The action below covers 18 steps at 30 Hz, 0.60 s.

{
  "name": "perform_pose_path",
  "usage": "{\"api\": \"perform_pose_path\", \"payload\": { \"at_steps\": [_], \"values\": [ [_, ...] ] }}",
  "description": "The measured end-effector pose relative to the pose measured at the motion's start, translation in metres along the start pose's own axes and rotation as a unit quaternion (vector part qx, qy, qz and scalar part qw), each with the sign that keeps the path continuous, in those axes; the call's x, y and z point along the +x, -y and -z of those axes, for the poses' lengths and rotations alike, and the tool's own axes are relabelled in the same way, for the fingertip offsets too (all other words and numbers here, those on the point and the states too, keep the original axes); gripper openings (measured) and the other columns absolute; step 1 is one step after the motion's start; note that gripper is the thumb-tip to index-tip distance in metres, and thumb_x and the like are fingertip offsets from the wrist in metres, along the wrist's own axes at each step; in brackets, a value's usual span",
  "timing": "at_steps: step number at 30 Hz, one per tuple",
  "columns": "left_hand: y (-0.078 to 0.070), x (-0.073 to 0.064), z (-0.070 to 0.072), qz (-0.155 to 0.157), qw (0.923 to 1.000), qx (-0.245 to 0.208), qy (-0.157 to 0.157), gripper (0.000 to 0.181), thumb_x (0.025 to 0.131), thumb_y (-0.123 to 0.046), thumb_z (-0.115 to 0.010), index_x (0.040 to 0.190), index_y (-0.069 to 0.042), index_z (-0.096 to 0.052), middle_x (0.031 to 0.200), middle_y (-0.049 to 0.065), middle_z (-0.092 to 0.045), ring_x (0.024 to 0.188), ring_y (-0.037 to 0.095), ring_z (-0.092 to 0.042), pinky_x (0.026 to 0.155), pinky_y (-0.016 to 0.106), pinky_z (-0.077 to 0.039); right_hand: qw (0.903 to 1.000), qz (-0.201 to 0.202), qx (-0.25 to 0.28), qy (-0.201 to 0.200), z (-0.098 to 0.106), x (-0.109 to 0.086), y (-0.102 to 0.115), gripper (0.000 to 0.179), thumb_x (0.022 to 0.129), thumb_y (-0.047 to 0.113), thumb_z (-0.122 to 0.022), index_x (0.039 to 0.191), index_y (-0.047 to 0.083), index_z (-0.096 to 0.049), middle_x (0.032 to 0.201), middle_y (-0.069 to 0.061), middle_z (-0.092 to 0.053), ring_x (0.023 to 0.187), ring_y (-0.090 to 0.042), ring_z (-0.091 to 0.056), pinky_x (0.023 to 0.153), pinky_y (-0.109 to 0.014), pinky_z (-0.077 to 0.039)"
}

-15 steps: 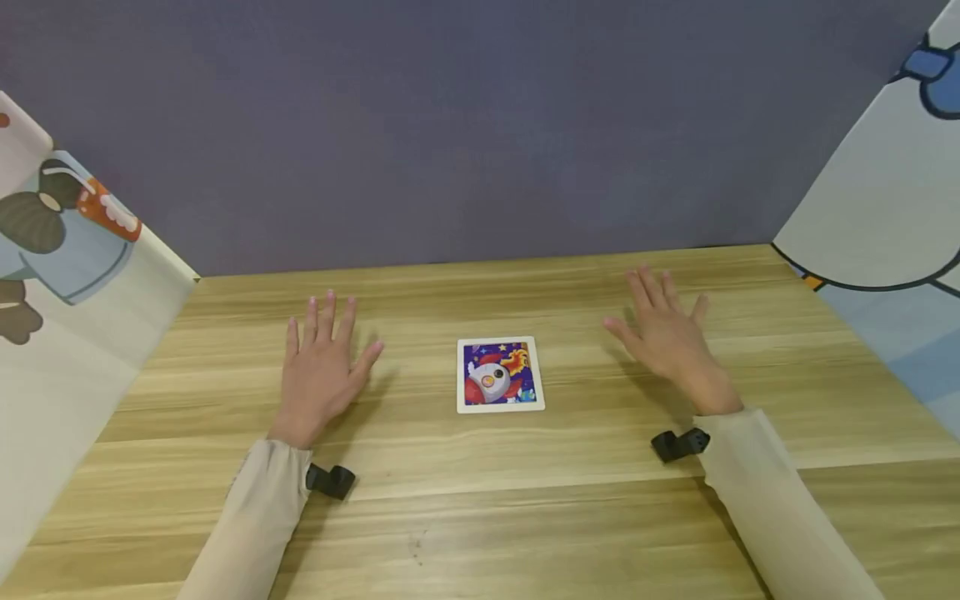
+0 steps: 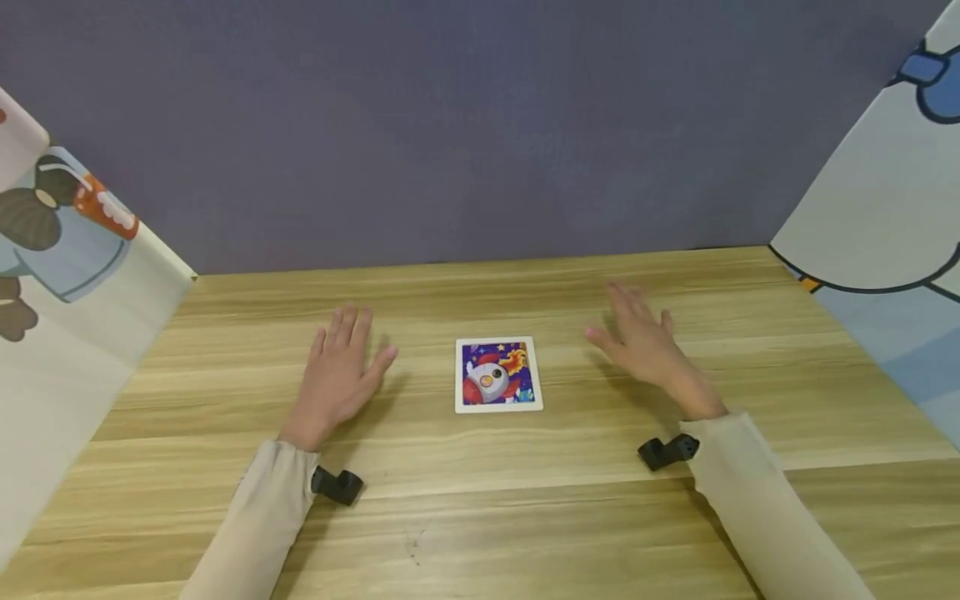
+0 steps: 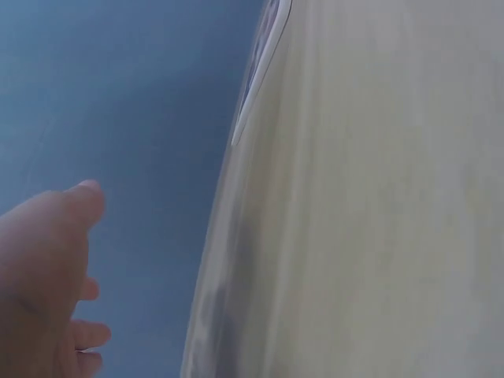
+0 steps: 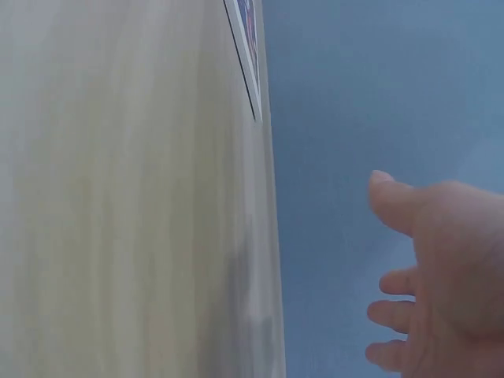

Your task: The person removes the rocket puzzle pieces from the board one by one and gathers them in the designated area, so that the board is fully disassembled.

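Your left hand [image 2: 335, 379] and right hand [image 2: 647, 346] are hovering over a wood-grain table [image 2: 480, 508], fingers released, either side of a picture card [image 2: 498, 375].
The white-bordered picture card is lying flat near the table's middle, where streaky grain is running sideways. Behind, a dark greyish-purple wall [image 2: 480, 133] is rising; a cartoon-printed left wall [image 2: 75, 242] and right wall [image 2: 877, 192] are flanking the table.

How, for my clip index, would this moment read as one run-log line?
left hand: empty | right hand: empty | picture card: flat on wooden table, between the hands, touched by neither
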<state>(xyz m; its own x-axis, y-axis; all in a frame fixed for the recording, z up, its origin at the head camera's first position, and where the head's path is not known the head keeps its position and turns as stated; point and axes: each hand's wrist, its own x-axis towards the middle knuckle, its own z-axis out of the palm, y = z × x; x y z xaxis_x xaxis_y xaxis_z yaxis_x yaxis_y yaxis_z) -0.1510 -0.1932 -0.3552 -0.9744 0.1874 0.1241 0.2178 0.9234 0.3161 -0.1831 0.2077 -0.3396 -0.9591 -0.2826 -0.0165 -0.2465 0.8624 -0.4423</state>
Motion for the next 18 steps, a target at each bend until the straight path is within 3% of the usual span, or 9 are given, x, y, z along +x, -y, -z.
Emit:
{"api": "perform_pose_path", "payload": {
  "at_steps": [8,13,18],
  "values": [
    [-0.017,0.000,-0.013,-0.023,0.9971,-0.072,0.002,0.069,0.100,-0.043,-0.040,0.150,0.001,-0.021,0.154,0.025,-0.025,0.142,0.042,-0.021,0.116,0.056,-0.017,0.9996,-0.007,0.029,0.004,-0.010,0.003,0.007,0.076,0.097,0.032,-0.053,0.151,-0.001,-0.010,0.156,-0.027,-0.012,0.143,-0.047,-0.005,0.104,-0.076,-0.001],
    [-0.032,0.002,-0.023,-0.041,0.9908,-0.129,-0.001,0.065,0.099,-0.035,-0.047,0.148,0.002,-0.026,0.151,0.023,-0.031,0.140,0.039,-0.029,0.116,0.052,-0.021,0.9985,0.011,0.053,-0.002,-0.015,0.005,0.012,0.072,0.096,0.027,-0.054,0.149,-0.004,-0.017,0.153,-0.029,-0.018,0.141,-0.046,-0.016,0.105,-0.075,-0.011],
    [-0.045,0.002,-0.032,-0.052,0.9828,-0.177,-0.007,0.062,0.097,-0.031,-0.052,0.145,0.002,-0.032,0.148,0.022,-0.037,0.138,0.038,-0.033,0.116,0.050,-0.024,0.9973,0.035,0.065,-0.003,-0.019,0.008,0.018,0.071,0.094,0.025,-0.058,0.146,-0.008,-0.022,0.151,-0.031,-0.024,0.137,-0.048,-0.025,0.110,-0.064,-0.021]
  ]
}}
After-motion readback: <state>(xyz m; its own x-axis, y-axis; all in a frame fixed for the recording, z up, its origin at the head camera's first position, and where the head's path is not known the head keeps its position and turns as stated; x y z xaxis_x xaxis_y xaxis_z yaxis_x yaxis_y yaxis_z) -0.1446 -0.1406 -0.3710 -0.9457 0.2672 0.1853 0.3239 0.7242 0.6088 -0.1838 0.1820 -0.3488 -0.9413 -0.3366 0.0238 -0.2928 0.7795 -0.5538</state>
